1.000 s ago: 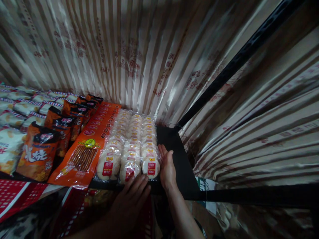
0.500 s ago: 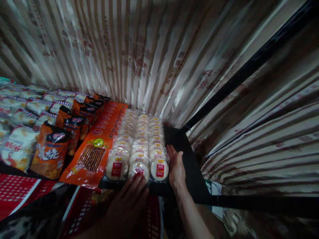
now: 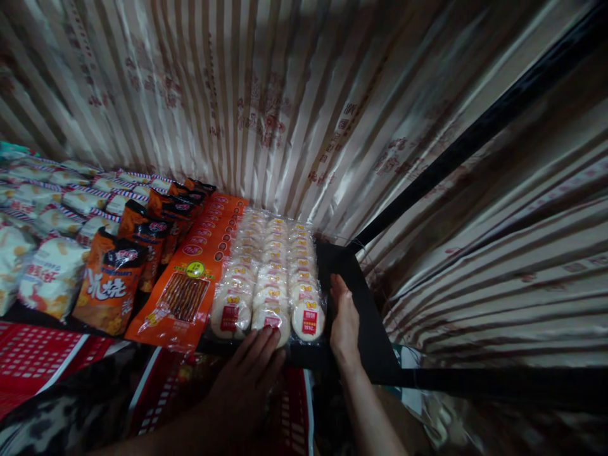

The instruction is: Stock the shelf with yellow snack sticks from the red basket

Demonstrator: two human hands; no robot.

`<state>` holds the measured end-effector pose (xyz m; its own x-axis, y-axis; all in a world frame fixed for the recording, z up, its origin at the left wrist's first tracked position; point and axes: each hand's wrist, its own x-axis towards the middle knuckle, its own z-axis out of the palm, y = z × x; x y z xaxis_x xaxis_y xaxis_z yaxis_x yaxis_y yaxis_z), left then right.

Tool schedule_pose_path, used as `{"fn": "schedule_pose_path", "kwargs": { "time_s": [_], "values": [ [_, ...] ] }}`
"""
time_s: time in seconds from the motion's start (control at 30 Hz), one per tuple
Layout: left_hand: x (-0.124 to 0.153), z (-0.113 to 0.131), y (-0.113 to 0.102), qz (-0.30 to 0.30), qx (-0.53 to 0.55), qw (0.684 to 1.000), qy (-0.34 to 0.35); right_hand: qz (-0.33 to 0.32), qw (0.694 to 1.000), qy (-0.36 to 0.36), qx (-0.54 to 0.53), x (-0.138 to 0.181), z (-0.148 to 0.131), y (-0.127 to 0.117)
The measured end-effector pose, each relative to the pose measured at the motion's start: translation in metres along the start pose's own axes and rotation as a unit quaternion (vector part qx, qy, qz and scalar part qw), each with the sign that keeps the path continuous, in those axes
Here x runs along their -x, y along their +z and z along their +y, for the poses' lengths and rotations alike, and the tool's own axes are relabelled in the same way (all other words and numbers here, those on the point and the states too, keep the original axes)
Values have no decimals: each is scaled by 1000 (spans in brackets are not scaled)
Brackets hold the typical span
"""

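A clear bag of round white rice crackers [image 3: 268,272] lies in three rows on a black shelf [image 3: 351,297]. My left hand [image 3: 249,380] rests flat against the bag's front end, fingers stretched out and touching the nearest crackers. My right hand [image 3: 344,316] lies open on its edge along the bag's right side, palm against the plastic. Neither hand holds anything.
To the left lie orange packets of stick snacks [image 3: 190,278], orange-and-black snack bags [image 3: 111,288] and white bags [image 3: 52,275]. A striped shiny curtain [image 3: 247,107] hangs behind. A black frame bar [image 3: 475,133] runs along the right. Red patterned packaging [image 3: 33,358] sits below the shelf.
The view has shifted, so the shelf sits further right in frame. Both hands stay pressed on the cracker bag, the left at its front, the right at its side.
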<state>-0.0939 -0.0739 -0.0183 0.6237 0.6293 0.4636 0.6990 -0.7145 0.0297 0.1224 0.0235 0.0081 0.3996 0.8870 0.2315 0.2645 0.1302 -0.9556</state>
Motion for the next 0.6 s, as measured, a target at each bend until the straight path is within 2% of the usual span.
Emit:
{"fn": "schedule_pose_path", "kwargs": {
  "time_s": [0.07, 0.13, 0.33, 0.47, 0.6],
  "values": [
    [-1, 0, -2, 1, 5, 1000, -3, -2, 991, -92, 100, 4, -7, -7],
    [-1, -1, -6, -3, 5, 1000, -2, -13, 968, -176, 176, 9, -15, -11],
    [4, -15, -16, 9, -15, 1000, -22, -77, 903, -339, 253, 26, -29, 2],
    [5, -36, -23, 56, -26, 994, -90, -112, 871, -389, 280, 33, -29, 14],
    [2, -55, -32, 92, -54, 982, -156, -148, 855, -380, 322, 36, -30, 22]
  ]
}}
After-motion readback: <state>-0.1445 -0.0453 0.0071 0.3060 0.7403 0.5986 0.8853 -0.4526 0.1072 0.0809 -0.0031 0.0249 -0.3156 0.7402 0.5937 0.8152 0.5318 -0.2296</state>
